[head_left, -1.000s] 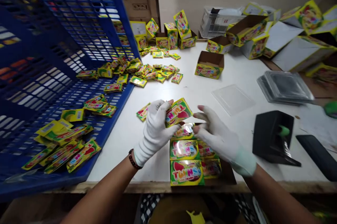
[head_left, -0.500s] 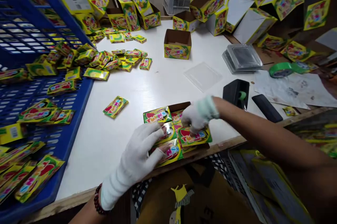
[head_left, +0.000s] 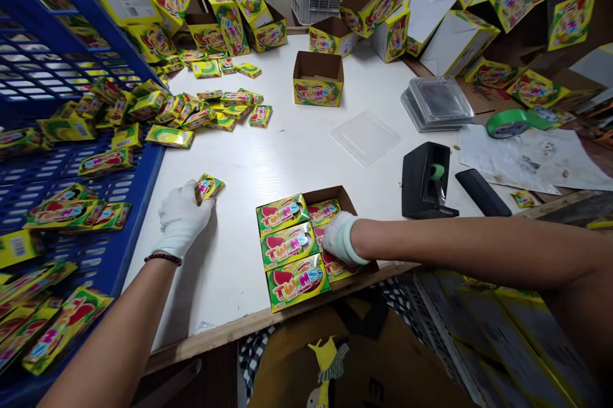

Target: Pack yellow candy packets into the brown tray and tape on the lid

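My left hand [head_left: 184,216], in a white glove, has its thumb and fingers closed on the edge of a small candy box [head_left: 209,187] on the table, left of the display carton. The display carton [head_left: 330,193] sits open at the table's front edge. Small green-and-yellow boxes [head_left: 286,246] printed TWINS lie in it in two columns, watermelon side up. Over the right column is my gloved right hand [head_left: 340,239], reaching down onto the middle box. Its fingers are mostly hidden, so their grip does not show.
A blue basket [head_left: 138,204] of loose candy boxes lies at the left, spilling onto the table. An open carton [head_left: 318,95] stands farther back. To the right are a plastic lid [head_left: 365,138], clear containers [head_left: 440,105], a black tape dispenser [head_left: 419,181] and green tape [head_left: 506,123].
My left hand has left the display carton, moved left and closed on the loose candy box. The box under my right hand has gone down into the right column.
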Motion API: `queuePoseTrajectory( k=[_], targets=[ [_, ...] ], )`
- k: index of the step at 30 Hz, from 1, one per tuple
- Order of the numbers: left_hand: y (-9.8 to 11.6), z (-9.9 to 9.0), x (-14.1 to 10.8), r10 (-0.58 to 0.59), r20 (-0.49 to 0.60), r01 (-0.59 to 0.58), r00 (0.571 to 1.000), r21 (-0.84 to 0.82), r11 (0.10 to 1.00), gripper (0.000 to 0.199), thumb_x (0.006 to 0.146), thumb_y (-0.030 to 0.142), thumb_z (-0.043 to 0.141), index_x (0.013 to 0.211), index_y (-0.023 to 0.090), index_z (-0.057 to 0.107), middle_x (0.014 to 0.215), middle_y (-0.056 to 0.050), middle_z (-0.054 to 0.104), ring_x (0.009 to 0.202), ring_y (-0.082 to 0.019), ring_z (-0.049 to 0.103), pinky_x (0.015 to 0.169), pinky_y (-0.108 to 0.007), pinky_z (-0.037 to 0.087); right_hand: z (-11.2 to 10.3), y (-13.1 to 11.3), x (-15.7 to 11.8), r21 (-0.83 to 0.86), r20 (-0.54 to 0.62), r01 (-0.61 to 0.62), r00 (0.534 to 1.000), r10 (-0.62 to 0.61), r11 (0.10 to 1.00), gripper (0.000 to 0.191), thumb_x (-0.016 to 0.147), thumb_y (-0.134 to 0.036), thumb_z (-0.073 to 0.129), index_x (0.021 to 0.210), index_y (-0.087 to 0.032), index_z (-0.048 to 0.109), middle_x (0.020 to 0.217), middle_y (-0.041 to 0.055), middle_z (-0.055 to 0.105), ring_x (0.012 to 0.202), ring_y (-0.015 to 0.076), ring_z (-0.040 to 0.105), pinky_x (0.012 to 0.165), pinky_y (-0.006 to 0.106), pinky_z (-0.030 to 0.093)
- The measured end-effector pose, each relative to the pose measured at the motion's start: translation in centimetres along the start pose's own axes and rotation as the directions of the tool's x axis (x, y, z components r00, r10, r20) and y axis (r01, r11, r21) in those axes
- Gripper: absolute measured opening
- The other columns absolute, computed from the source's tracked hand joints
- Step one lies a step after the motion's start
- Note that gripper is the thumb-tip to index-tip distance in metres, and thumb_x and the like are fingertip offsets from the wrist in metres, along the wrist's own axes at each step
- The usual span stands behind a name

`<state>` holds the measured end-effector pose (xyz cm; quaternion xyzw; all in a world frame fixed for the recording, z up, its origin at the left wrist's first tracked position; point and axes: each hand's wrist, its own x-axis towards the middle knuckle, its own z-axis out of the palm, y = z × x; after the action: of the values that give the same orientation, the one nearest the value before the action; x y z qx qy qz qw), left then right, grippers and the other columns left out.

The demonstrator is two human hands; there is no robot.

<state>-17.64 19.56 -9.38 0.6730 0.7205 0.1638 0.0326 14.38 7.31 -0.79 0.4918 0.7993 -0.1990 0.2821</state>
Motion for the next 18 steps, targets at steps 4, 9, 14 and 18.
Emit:
queuePoseTrajectory(
  k=[4, 9, 14, 18],
  targets=[
    [1.6, -1.6, -2.0, -0.074, -0.091, 0.047, 0.993, -0.275, 0.96, 0.081, 0.07, 0.051, 0.069, 0.135, 0.005, 0.051, 0.119, -0.018, 0.061, 0.106, -0.033, 0.059, 0.096, -0.048, 0.048, 0.1, -0.3, -0.4, -0.234, 0.014, 0.01, 1.0, -0.007, 0.972, 0.058, 0.044, -0.022, 0.087, 0.098, -0.011, 0.071, 0.093, 0.0191, 0.07, 0.09, 0.0381, 0.066, 0.082, 0.051, 0.05],
    [7.0, -6.6, -7.1, 0.046, -0.3, -0.216, 0.953, -0.563, 0.798, 0.071, 0.073, 0.047, 0.072, 0.13, 0.008, 0.053, 0.121, -0.014, 0.058, 0.104, -0.025, 0.059, 0.095, -0.04, 0.05, -6.4, 0.3, -3.9, -0.146, 0.131, 0.063, 0.99, -0.043, 0.987, 0.041, 0.069, -0.036, 0.078, 0.103, -0.014, 0.072, 0.09, 0.0116, 0.071, 0.082, 0.0274, 0.067, 0.07, 0.035, 0.05],
    [12.9, -9.2, -10.7, 0.151, -0.49, -0.446, 0.859, -0.57, 0.69, 0.059, 0.074, 0.031, 0.073, 0.124, 0.012, 0.049, 0.116, -0.012, 0.051, 0.105, -0.023, 0.055, 0.092, -0.039, 0.051, -10.5, 0.8, -5.6, 0.489, -0.481, 0.299, 0.876, -0.032, 0.819, 0.048, 0.089, -0.048, 0.056, 0.125, -0.015, 0.057, 0.102, 0.0065, 0.068, 0.077, 0.0146, 0.063, 0.067, 0.026, 0.048],
    [15.9, -9.5, -12.4, 0.414, -0.586, -0.687, 0.697, -0.379, 0.619, 0.058, 0.073, 0.013, 0.064, 0.128, 0.01, 0.045, 0.117, -0.015, 0.045, 0.112, -0.024, 0.048, 0.097, -0.039, 0.049, -11.6, 0.9, -6.7, 0.325, -0.741, 0.516, 0.66, -0.126, 0.792, 0.042, 0.084, -0.039, 0.061, 0.116, -0.012, 0.059, 0.104, 0.0067, 0.065, 0.077, 0.0118, 0.058, 0.068, 0.024, 0.046]
  ],
)
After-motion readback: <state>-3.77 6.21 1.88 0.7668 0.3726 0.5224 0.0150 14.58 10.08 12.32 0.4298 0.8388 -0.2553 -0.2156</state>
